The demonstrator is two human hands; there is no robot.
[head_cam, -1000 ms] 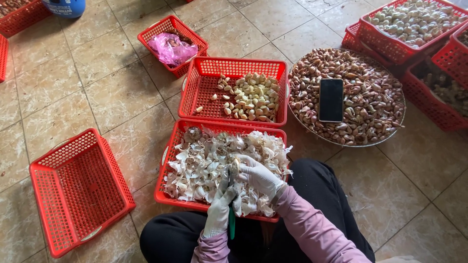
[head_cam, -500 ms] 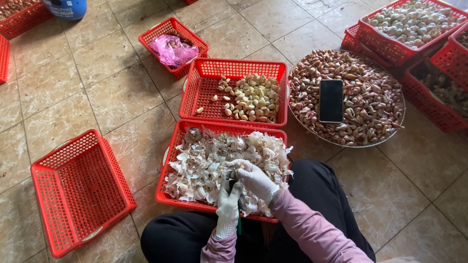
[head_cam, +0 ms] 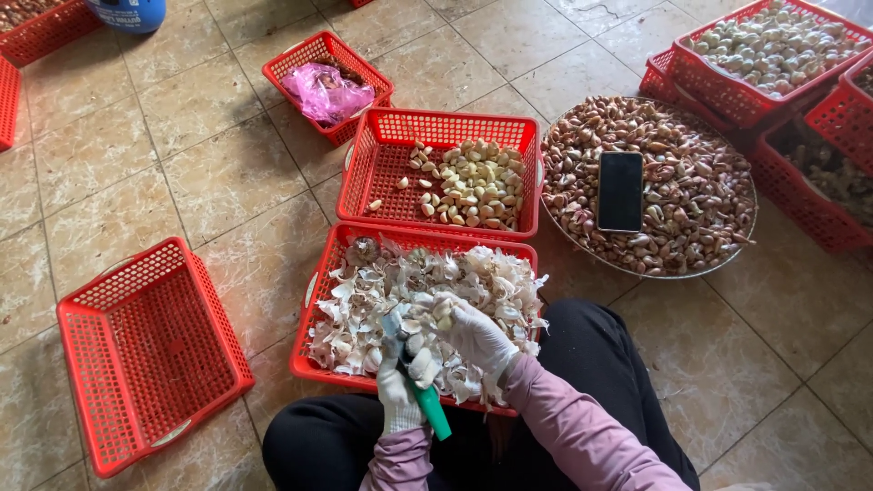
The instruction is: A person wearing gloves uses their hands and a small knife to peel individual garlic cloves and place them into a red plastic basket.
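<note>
Garlic clove [head_cam: 443,314], pale, sits at the fingertips of the gloved right hand [head_cam: 473,335], pinched between thumb and fingers just above the heap of papery skins. Left hand [head_cam: 400,386], also in a white glove, is closed around the green handle of a small knife [head_cam: 420,393]; the blade end points up toward the clove and appears to meet it, though the contact point is too small to confirm. Both hands hover over the near red basket [head_cam: 320,300], which is full of white garlic skins [head_cam: 382,291] and rests against the person's lap (black trousers, mauve sleeves).

Directly beyond it, touching edge to edge, a second red basket [head_cam: 391,145] holds peeled cloves [head_cam: 473,186] gathered toward its right half. To the right of that, a round metal tray [head_cam: 637,269] carries a mound of unpeeled reddish cloves [head_cam: 673,155], with a dark phone [head_cam: 621,190] lying flat on top, screen off.

Left of the person, an empty red basket [head_cam: 145,350] lies on the tiled floor [head_cam: 136,173], well apart from the others. A smaller red basket [head_cam: 300,56] farther off contains a pink plastic bag [head_cam: 326,91]. Upper right: stacked red baskets [head_cam: 727,91], the top one filled with pale cloves.
</note>
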